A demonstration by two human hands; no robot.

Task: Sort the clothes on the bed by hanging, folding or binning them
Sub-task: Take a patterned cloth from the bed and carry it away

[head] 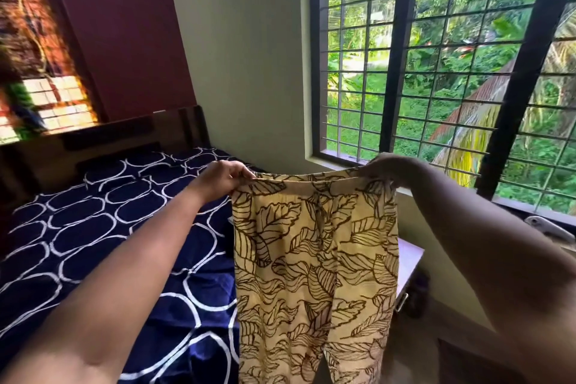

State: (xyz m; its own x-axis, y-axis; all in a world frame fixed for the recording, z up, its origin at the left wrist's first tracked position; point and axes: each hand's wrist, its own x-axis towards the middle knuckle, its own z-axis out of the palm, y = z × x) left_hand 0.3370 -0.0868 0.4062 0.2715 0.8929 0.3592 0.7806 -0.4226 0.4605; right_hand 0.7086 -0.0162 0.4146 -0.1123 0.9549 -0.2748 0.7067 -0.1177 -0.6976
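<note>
A pair of cream trousers with a brown leaf print (314,271) hangs in the air in front of me, waistband up, legs dropping past the bottom of the view. My left hand (223,179) pinches the left end of the waistband. My right hand (385,170) grips the right end, so the band is stretched flat between them. The bed (103,246), covered in a navy sheet with white ovals, lies to the left and behind the trousers. No other clothes show on the visible part of it.
A large barred window (436,72) fills the right wall, with greenery outside. A small pinkish side table (410,262) stands beside the bed, behind the trousers. The dark wooden headboard (124,134) sits against a maroon wall with a picture on it.
</note>
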